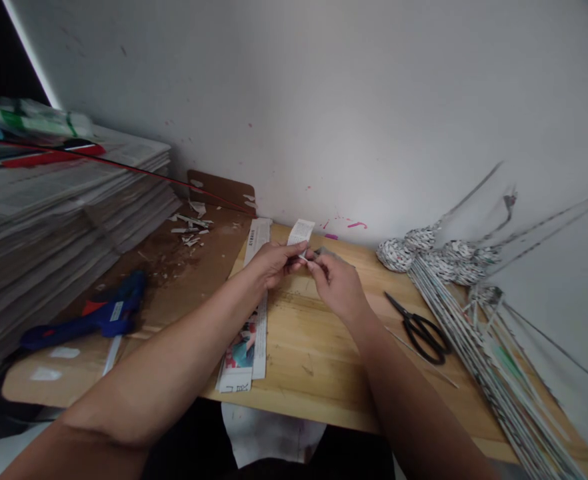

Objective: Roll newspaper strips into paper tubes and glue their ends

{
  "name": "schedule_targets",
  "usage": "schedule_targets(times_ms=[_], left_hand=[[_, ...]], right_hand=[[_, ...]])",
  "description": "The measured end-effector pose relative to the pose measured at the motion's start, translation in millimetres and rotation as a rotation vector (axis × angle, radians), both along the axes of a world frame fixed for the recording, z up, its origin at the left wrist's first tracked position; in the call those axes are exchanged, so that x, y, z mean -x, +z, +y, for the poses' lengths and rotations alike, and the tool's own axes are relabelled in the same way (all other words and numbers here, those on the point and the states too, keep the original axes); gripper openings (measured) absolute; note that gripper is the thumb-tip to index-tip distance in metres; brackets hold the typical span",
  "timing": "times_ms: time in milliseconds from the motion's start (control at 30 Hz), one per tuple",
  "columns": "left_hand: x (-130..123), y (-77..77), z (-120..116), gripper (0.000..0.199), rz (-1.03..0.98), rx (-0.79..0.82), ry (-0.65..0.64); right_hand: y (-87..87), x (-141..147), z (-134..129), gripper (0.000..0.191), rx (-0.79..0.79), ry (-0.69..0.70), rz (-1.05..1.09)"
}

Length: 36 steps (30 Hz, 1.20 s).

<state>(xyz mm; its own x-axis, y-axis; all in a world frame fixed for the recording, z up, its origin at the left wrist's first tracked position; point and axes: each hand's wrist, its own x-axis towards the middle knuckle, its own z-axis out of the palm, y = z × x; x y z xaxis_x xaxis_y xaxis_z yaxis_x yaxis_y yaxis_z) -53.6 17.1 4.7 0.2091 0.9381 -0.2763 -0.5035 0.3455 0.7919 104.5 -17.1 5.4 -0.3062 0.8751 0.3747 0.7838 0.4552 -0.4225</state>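
Observation:
A strip of newspaper [301,231] stands up from between my hands, its lower end pinched and narrowed at my fingertips. My left hand [275,262] closes on it from the left, thumb on top. From the right, my right hand [335,279] pinches the same narrowed end between thumb and fingers. Several flat newspaper strips [260,333] lie on the wooden table under my left wrist. Right of my right forearm are black-handled scissors [419,328] and a thin stick [424,360].
A bundle of rolled paper sticks [479,353] lies at the right, with woven paper balls [397,255] behind it. To the left are a blue glue gun [117,317], paper scraps [191,227] and a tall newspaper stack [74,200]. The wall [324,100] borders the table's back.

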Motion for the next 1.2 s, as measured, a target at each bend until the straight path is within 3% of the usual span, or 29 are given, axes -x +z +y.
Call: schedule_targets(times_ms=[100, 233, 400, 533, 700, 867, 1000, 1200], left_hand=[[0.0, 1.4, -0.8, 0.008, 0.021, 0.001, 0.017], [0.3, 2.3, -0.8, 0.009, 0.027, 0.009, 0.037], [1.4, 1.8, 0.4, 0.009, 0.046, 0.010, 0.064], [1.8, 2.2, 0.6, 0.010, 0.023, 0.007, 0.054], [2.0, 3.5, 0.2, 0.006, 0.023, 0.014, 0.066], [2.0, 3.1, 0.9, 0.007, 0.031, 0.011, 0.072], [2.0, 2.9, 1.4, 0.005, 0.039, 0.008, 0.086], [2.1, 5.2, 0.0, 0.006, 0.043, 0.015, 0.102]], right_hand=[[-0.7, -0.4, 0.3, 0.030, 0.006, 0.021, -0.041], [-1.5, -1.1, 0.1, 0.020, 0.002, 0.027, 0.067], [-1.5, -1.0, 0.2, 0.030, 0.019, 0.016, -0.044], [-1.5, -0.4, -0.2, 0.020, 0.014, 0.023, 0.057], [-1.8, -0.7, 1.6, 0.032, 0.003, 0.000, -0.049], [-0.9, -0.1, 0.1, 0.023, -0.003, -0.002, 0.039], [-1.0, -0.2, 0.1, 0.032, 0.006, -0.008, -0.038], [-2.3, -0.4, 0.8, 0.021, -0.004, -0.018, 0.043]])
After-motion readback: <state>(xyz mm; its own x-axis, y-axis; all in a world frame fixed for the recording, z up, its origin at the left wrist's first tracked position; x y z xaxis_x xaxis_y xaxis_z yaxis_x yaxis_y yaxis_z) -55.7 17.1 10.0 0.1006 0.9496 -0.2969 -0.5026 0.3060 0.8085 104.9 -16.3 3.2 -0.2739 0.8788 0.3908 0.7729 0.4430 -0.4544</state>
